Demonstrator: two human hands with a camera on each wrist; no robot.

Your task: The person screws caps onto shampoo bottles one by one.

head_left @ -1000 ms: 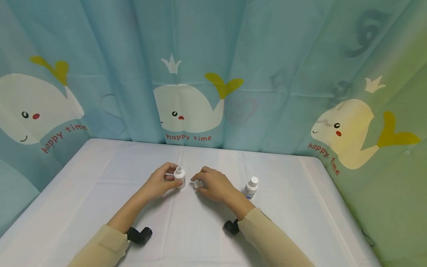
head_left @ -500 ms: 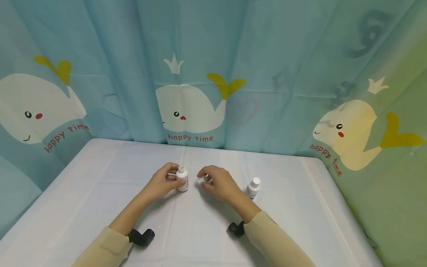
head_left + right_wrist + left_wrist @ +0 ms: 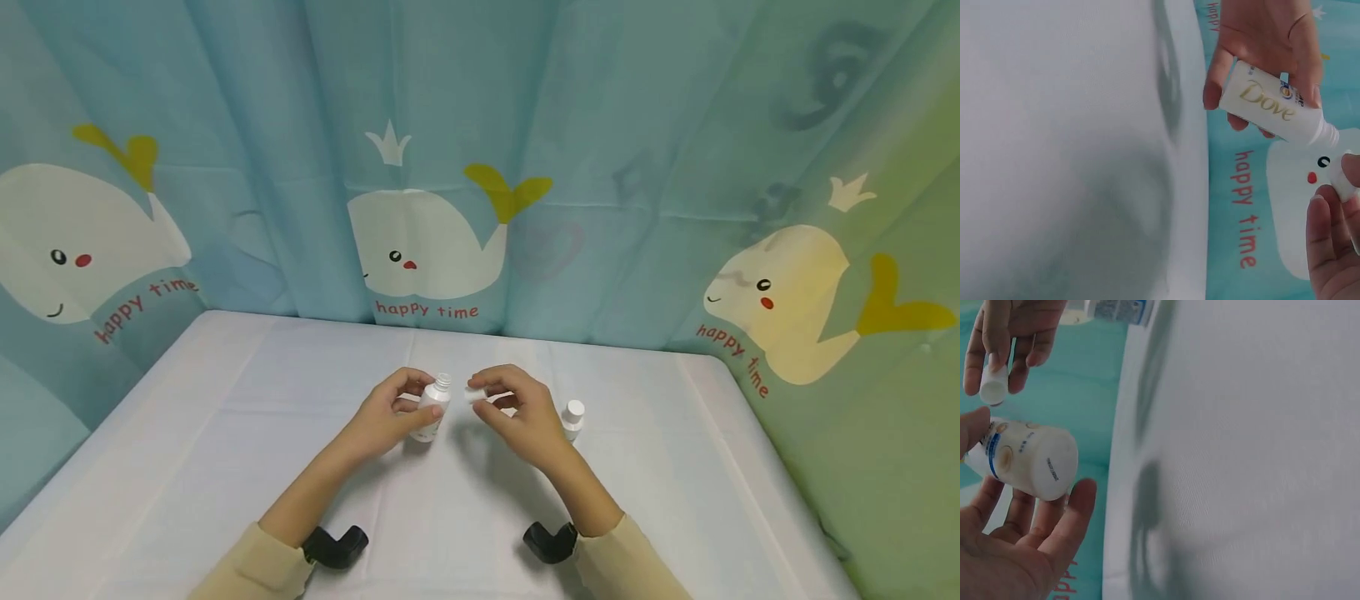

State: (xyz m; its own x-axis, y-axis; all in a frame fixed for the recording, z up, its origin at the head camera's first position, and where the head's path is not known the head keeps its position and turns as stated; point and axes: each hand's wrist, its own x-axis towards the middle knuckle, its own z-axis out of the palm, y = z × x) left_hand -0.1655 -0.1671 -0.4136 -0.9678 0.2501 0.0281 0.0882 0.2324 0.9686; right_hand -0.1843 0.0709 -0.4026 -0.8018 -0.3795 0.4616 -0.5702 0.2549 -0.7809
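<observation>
My left hand (image 3: 384, 418) grips a small white Dove bottle (image 3: 433, 410) around its body, thumb in front. The bottle is off the table and tilted, its uncapped threaded neck (image 3: 1331, 136) leaning towards my right hand (image 3: 527, 417). Between thumb and fingers, that hand pinches a white cap (image 3: 476, 394). In the left wrist view the cap (image 3: 994, 387) shows its round end, just apart from the bottle (image 3: 1032, 456). A narrow gap separates cap and neck in the head view.
A second white bottle (image 3: 574, 415), capped, stands just right of my right hand, partly hidden by it. Beneath lies a white-covered table (image 3: 247, 433). Behind it hangs a blue curtain (image 3: 600, 275) with printed whales.
My left hand has lifted the bottle, shifted it right and tilted its neck rightward. My right hand has raised the cap and moved right, now covering part of the second bottle.
</observation>
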